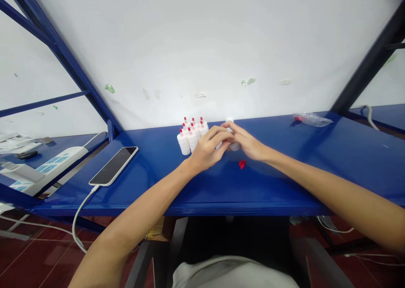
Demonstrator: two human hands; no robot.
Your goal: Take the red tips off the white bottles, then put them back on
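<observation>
My left hand (209, 148) and my right hand (248, 142) meet above the middle of the table, fingertips touching. My left fingers and thumb are closed around a small white plastic bottle (219, 145), mostly hidden by the hand. My right fingers are bent in against the left ones; what they pinch there is hidden. White bottles (234, 146) show partly below and behind my right hand. Left of my hands stands a tight group of white squeeze bottles (184, 143) with pointed nozzles and red tips. A small heap of red caps (242, 164) lies just in front of my right hand.
The blue table (152, 169) runs along a white wall (202, 47). A phone (114, 165) with a white charging cable (76, 218) lies at left. A clear plastic bag (313, 119) with something red lies at right. Blue metal frames (72, 64) flank the table.
</observation>
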